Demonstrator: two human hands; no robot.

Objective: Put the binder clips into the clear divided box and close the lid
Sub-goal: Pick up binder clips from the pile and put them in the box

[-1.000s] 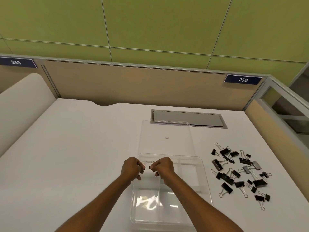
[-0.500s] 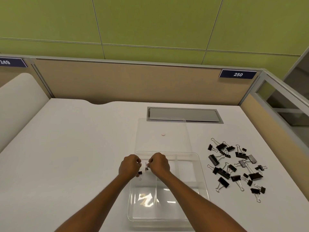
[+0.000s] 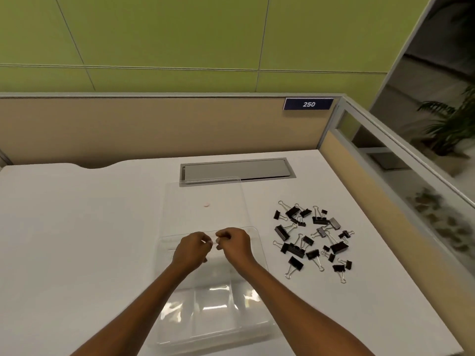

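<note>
The sign [image 3: 308,104] on the partition reads "250". Your left hand [image 3: 191,250] and right hand [image 3: 235,244] curl fingertip to fingertip above the clear divided box [image 3: 213,304] (what they pinch, I cannot tell). Black binder clips [image 3: 312,238] lie scattered right, on the white desk [image 3: 77,227].

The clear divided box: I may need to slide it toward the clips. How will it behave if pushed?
The clear divided box looks thin and empty, so probably light and easy to slide on the smooth white desk. Its open lid lies flat behind and would likely drag along.
</note>
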